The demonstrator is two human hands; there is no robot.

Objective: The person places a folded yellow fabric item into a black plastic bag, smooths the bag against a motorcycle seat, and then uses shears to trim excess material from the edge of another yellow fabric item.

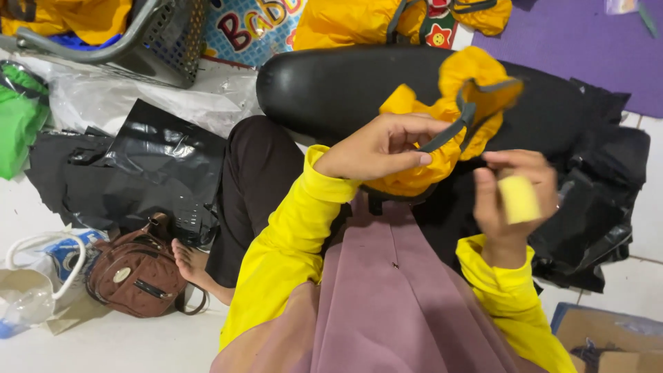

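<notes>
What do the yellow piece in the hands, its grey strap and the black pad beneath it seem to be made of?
Yellow piece: thin woven fabric, probably synthetic, matte; it crumples into soft folds. Grey strap: flat fabric binding or elastic, matte; which one is unclear. Black pad: smooth leather-like vinyl, judging by its soft sheen. The left hand pinches the strap.

A person wears bright yellow long sleeves [290, 249] with loose cuffs, a mauve cloth [387, 297] draping down the front, and dark trousers [252, 179] at ten o'clock; one foot [193, 266] is bare.

Yellow fabric [442, 138] with grey strap [449, 128]
</notes>
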